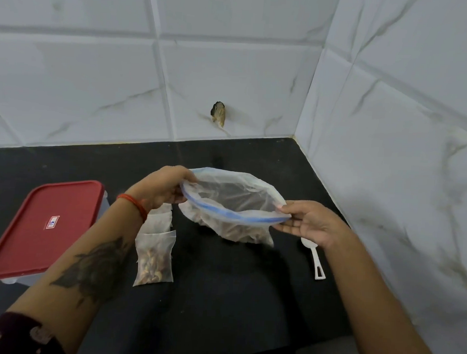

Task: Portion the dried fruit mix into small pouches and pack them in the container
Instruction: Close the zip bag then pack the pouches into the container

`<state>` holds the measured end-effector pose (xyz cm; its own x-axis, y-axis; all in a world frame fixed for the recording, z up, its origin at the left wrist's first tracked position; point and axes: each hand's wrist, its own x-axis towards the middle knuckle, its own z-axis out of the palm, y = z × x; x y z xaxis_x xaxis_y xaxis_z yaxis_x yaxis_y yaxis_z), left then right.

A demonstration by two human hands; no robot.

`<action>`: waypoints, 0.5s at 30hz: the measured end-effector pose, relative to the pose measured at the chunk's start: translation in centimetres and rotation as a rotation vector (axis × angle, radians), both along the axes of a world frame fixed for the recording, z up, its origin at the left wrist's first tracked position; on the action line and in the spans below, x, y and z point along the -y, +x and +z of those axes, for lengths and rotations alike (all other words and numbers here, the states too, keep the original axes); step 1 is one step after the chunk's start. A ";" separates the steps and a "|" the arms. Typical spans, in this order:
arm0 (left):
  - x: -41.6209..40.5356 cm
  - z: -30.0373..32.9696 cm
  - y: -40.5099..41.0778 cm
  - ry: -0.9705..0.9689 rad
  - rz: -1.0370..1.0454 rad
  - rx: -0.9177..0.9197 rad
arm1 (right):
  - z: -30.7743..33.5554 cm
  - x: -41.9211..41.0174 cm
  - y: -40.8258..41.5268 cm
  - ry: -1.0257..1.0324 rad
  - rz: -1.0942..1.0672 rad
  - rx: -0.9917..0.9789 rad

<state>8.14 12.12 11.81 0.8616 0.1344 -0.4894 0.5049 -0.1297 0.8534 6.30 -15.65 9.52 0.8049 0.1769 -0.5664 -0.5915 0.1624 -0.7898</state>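
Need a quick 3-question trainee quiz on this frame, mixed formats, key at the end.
1. True or false: the container has its red lid on.
2. The left hand and right hand hold the big bag with its mouth: A) zipped flat B) spread open C) knotted
3. Which white tool lies on the counter under the right wrist?

Key: 1 true. 2 B. 3 the scoop.

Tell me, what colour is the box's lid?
Red lid, with a small white label; seen in the head view.
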 end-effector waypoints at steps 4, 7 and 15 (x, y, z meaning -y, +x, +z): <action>-1.5 0.8 -0.1 -0.420 -0.029 -0.135 | 0.0 1.3 0.3 0.121 0.076 0.029; -2.1 0.7 -0.2 -0.525 -0.071 -0.123 | -0.2 1.5 0.9 0.058 -0.006 0.059; -0.1 -0.9 0.0 0.358 -0.036 0.192 | -0.3 -0.3 1.1 -0.871 -0.080 0.417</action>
<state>8.09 12.24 10.91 0.9400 0.2351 -0.2474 0.3308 -0.4501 0.8294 7.45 -15.37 9.19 0.9622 -0.2342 -0.1392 -0.2494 -0.5516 -0.7960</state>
